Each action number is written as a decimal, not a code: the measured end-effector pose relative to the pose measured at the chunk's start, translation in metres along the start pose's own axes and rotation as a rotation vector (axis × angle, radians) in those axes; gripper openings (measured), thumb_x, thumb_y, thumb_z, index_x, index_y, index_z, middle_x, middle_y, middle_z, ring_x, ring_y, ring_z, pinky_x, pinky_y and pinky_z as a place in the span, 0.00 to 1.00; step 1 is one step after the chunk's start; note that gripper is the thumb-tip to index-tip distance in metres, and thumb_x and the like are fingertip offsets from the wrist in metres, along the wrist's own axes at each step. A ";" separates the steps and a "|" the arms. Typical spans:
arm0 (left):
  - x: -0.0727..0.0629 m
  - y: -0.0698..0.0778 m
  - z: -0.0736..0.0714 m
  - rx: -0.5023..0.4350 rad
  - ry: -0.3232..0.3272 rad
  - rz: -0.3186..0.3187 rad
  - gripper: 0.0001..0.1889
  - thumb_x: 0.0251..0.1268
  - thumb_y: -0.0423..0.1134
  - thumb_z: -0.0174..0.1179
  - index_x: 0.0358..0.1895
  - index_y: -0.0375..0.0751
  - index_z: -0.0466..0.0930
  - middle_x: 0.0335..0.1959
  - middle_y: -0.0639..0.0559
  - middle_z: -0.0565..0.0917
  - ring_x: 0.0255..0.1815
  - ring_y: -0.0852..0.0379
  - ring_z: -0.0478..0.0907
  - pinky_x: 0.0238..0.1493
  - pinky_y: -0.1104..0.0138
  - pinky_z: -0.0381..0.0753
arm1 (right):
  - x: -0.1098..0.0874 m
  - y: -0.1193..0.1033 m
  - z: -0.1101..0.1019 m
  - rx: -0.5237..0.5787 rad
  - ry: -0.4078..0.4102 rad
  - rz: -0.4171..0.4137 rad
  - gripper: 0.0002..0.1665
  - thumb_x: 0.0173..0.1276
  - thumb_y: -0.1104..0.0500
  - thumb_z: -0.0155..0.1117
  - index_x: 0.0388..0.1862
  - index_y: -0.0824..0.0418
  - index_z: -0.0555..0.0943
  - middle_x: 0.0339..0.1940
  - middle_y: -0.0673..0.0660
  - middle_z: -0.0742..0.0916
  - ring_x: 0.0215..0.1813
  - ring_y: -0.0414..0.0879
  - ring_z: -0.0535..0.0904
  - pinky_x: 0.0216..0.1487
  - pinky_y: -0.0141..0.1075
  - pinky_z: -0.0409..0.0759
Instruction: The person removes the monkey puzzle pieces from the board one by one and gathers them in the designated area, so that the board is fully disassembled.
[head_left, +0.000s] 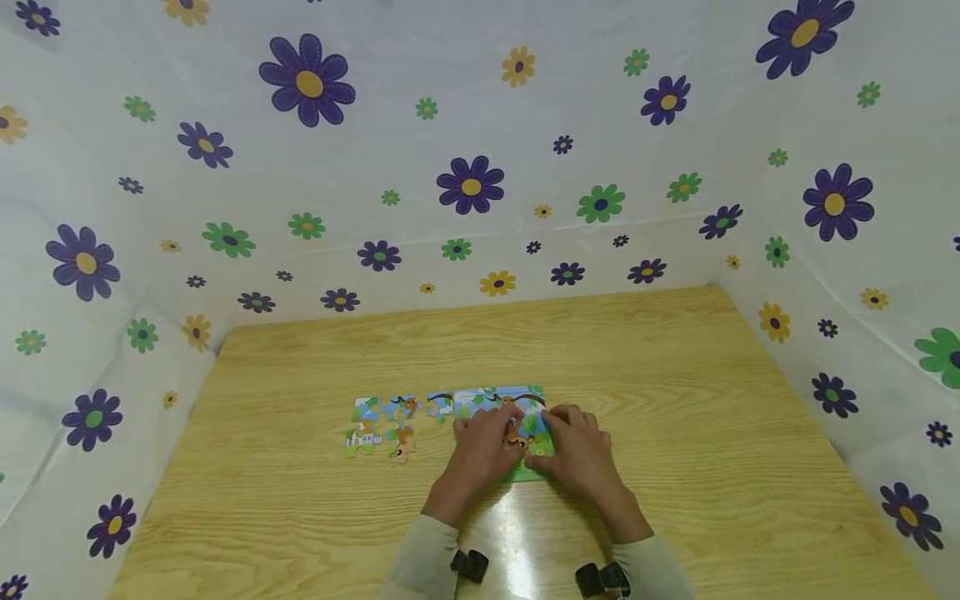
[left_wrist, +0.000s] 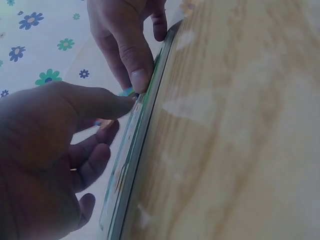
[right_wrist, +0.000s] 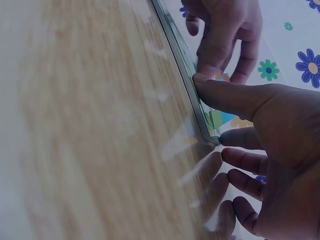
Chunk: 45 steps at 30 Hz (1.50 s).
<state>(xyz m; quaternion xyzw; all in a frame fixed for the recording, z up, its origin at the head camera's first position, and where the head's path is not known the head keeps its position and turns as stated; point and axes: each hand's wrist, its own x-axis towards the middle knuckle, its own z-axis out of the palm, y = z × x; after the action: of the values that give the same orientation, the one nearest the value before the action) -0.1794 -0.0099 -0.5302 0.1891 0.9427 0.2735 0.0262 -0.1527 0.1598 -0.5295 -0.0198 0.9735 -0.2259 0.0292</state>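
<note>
A picture puzzle in a flat tray (head_left: pixel 540 473) lies on the table, showing brown animals, green leaves and blue sky. My left hand (head_left: pixel 486 448) reaches over its left part, finger and thumb around an orange-brown puzzle piece (head_left: pixel 514 430). In the left wrist view that thumb (left_wrist: pixel 112 102) points at the tray's near side. My right hand (head_left: pixel 581 450) lies at the right edge, its thumb (right_wrist: pixel 225 92) touching the puzzle near the left thumb. The other right fingers (right_wrist: pixel 245 160) are spread beside the tray's corner. Both hands hide parts of the picture.
Several loose puzzle pieces (head_left: pixel 365 407) lie left of the tray, one with an animal face (head_left: pixel 402 452). The wooden table (head_left: pixel 300 517) is bounded by a white flowered cloth (head_left: pixel 375 150) at the back and sides. Black straps (head_left: pixel 470 566) sit on both wrists.
</note>
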 end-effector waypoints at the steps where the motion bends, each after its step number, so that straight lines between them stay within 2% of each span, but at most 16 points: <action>1: 0.000 0.000 0.000 -0.003 -0.006 0.000 0.21 0.54 0.42 0.66 0.53 0.55 0.78 0.32 0.63 0.78 0.34 0.60 0.69 0.43 0.57 0.58 | 0.000 0.000 0.000 0.000 -0.001 -0.001 0.47 0.50 0.37 0.74 0.67 0.54 0.74 0.63 0.55 0.76 0.64 0.57 0.68 0.50 0.54 0.69; 6: -0.003 0.001 -0.002 -0.005 0.001 -0.018 0.21 0.54 0.42 0.64 0.54 0.54 0.79 0.34 0.63 0.80 0.37 0.60 0.71 0.45 0.55 0.59 | -0.002 0.001 -0.002 0.009 0.002 0.003 0.48 0.51 0.36 0.74 0.68 0.55 0.73 0.64 0.55 0.75 0.64 0.56 0.68 0.51 0.54 0.68; 12: -0.011 -0.006 -0.010 0.008 0.045 -0.079 0.22 0.55 0.47 0.65 0.55 0.53 0.79 0.37 0.60 0.81 0.41 0.56 0.74 0.45 0.52 0.60 | -0.002 0.003 0.001 0.013 0.016 -0.013 0.47 0.51 0.36 0.74 0.67 0.55 0.74 0.63 0.55 0.76 0.63 0.56 0.69 0.50 0.53 0.68; 22: -0.030 -0.037 -0.030 -0.033 0.065 -0.152 0.22 0.57 0.42 0.61 0.58 0.52 0.78 0.43 0.58 0.83 0.48 0.52 0.75 0.47 0.47 0.58 | -0.002 0.001 0.003 0.031 -0.004 0.004 0.47 0.51 0.37 0.74 0.68 0.56 0.73 0.64 0.55 0.75 0.65 0.57 0.67 0.52 0.53 0.67; 26: -0.035 -0.050 -0.034 -0.057 0.050 -0.172 0.24 0.55 0.38 0.60 0.59 0.52 0.78 0.45 0.57 0.85 0.51 0.49 0.78 0.54 0.40 0.57 | -0.002 0.001 0.003 0.032 -0.008 0.004 0.47 0.52 0.37 0.73 0.68 0.56 0.73 0.65 0.56 0.74 0.64 0.57 0.67 0.51 0.53 0.67; 28: -0.038 -0.055 -0.037 -0.053 0.052 -0.186 0.25 0.53 0.37 0.59 0.59 0.53 0.78 0.45 0.57 0.85 0.49 0.49 0.78 0.53 0.41 0.57 | -0.002 0.001 0.003 0.036 -0.010 0.006 0.47 0.52 0.37 0.74 0.68 0.56 0.73 0.65 0.56 0.74 0.64 0.56 0.67 0.50 0.52 0.67; 33: -0.043 -0.064 -0.044 0.003 0.073 -0.213 0.25 0.52 0.38 0.59 0.58 0.53 0.79 0.44 0.56 0.82 0.45 0.51 0.75 0.46 0.46 0.58 | -0.002 0.001 0.003 0.047 -0.002 0.006 0.47 0.51 0.38 0.74 0.68 0.57 0.73 0.64 0.56 0.75 0.63 0.57 0.67 0.49 0.51 0.66; 39: -0.048 -0.074 -0.052 0.047 0.074 -0.239 0.24 0.55 0.39 0.61 0.59 0.52 0.78 0.50 0.51 0.77 0.50 0.48 0.68 0.50 0.43 0.55 | -0.002 0.002 0.003 0.046 -0.005 0.004 0.48 0.51 0.38 0.74 0.68 0.56 0.73 0.64 0.56 0.74 0.63 0.57 0.67 0.49 0.52 0.66; 45: -0.050 -0.079 -0.054 0.028 0.067 -0.260 0.26 0.54 0.33 0.57 0.60 0.51 0.78 0.51 0.50 0.75 0.50 0.47 0.65 0.50 0.43 0.52 | -0.003 0.001 0.002 0.044 0.001 -0.002 0.47 0.52 0.38 0.74 0.68 0.56 0.73 0.64 0.56 0.75 0.64 0.57 0.68 0.49 0.53 0.67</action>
<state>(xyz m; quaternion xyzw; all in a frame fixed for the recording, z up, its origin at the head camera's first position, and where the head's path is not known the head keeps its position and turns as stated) -0.1684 -0.1174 -0.5288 0.0565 0.9633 0.2608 0.0272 -0.1494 0.1598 -0.5313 -0.0198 0.9683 -0.2471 0.0291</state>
